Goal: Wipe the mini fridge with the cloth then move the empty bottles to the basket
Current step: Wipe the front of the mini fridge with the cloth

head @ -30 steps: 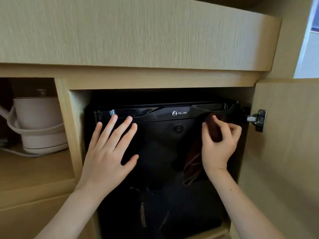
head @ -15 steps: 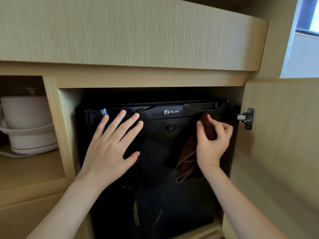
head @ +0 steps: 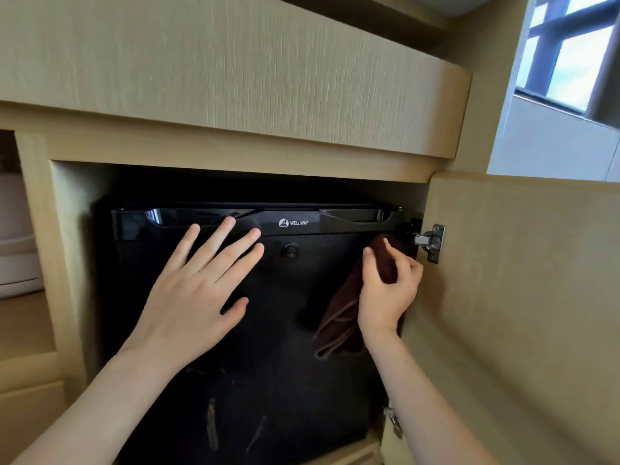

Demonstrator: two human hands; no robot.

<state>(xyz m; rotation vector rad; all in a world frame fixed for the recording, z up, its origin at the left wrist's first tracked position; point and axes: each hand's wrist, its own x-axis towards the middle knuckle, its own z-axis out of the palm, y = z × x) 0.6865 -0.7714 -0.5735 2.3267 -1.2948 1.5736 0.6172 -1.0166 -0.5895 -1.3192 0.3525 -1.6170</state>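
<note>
A black mini fridge (head: 285, 330) with a white logo on its top band sits inside a wooden cabinet recess, its door closed. My left hand (head: 198, 290) lies flat on the door's upper left, fingers spread, holding nothing. My right hand (head: 385, 290) grips a dark brown cloth (head: 339, 320) and presses it against the door's upper right corner; the loose end of the cloth hangs down below the hand. No bottles or basket are in view.
The cabinet door (head: 520, 313) stands open at the right on a metal hinge (head: 434, 242). A thick wooden counter edge (head: 235, 78) overhangs the recess. A white appliance (head: 15, 243) sits in the left shelf bay. A window (head: 570, 52) shows at the top right.
The view has swung right and up, so the fridge sits further left in the frame. Both hands keep their places on the fridge door, the right hand still bunched on the cloth.
</note>
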